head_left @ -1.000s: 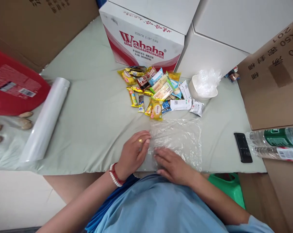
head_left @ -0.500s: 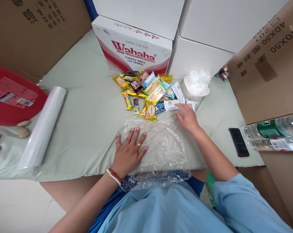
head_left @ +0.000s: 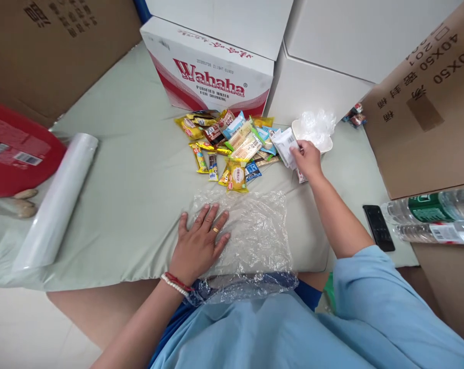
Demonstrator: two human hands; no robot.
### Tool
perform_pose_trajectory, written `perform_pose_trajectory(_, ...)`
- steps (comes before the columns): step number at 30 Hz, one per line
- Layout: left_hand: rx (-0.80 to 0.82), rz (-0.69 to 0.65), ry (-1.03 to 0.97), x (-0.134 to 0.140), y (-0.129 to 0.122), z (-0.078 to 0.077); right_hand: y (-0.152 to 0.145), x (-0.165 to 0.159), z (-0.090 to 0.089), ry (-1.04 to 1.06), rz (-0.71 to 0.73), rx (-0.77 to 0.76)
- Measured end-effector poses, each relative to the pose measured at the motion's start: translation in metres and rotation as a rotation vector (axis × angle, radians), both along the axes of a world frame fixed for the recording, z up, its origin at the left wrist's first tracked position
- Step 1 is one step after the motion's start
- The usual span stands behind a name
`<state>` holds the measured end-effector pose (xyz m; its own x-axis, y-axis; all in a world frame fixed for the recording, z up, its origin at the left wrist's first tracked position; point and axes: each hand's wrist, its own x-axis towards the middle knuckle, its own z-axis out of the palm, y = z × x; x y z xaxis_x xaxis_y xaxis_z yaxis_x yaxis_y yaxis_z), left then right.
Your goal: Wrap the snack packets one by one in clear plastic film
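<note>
My left hand (head_left: 199, 241) lies flat with fingers spread on the left side of a clear plastic sheet or bag (head_left: 258, 230), which drapes over the front edge of the surface. My right hand (head_left: 308, 160) is closed on white snack packets (head_left: 285, 146), held at the right end of a pile of wrapped snacks (head_left: 243, 143). The pile mixes yellow, brown, blue and white wrappers. A round yellow-wrapped snack (head_left: 236, 177) lies at its front. Just behind my right hand stands a white bowl (head_left: 326, 148) with crumpled clear plastic (head_left: 312, 125) in it.
A Wahaha water carton (head_left: 209, 72) and white boxes (head_left: 324, 82) stand behind the snacks. At left are a clear plastic roll (head_left: 59, 200) and a red container (head_left: 17, 148). A phone (head_left: 378, 228) and water bottles (head_left: 431, 207) lie at right, beside a brown carton (head_left: 424, 118).
My right hand has picked up white packets from the right of the pile and moved back and slightly right, near the bowl. My left hand stays flat on the plastic.
</note>
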<state>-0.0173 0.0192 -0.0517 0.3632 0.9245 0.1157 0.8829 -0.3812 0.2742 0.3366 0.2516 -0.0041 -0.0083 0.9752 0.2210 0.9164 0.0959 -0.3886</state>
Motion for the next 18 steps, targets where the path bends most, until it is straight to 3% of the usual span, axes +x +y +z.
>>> perform_pose_trajectory(2, 0.004, -0.001, 0.005, 0.0, 0.0, 0.001, 0.023, 0.002, 0.003, 0.026, -0.01, -0.079)
perform_pose_trajectory(6, 0.01, 0.0, 0.007, 0.0, 0.001, 0.001, 0.046, -0.01, 0.004, -0.033, 0.112, -0.312)
perform_pose_trajectory(9, 0.007, -0.001, -0.004, 0.0, 0.001, 0.0, 0.043, -0.019, 0.005, -0.064, 0.05, -0.294)
perform_pose_trajectory(14, -0.027, 0.013, -0.029, 0.003, 0.0, 0.003, -0.001, -0.016, 0.03, 0.0, -0.075, -0.015)
perform_pose_trajectory(16, -0.043, 0.017, -0.045, 0.003, 0.0, 0.004, -0.034, -0.021, 0.051, 0.046, -0.048, 0.061)
perform_pose_trajectory(18, -0.059, 0.018, -0.06, 0.004, 0.0, 0.004, -0.074, -0.035, 0.071, 0.081, 0.057, -0.003)
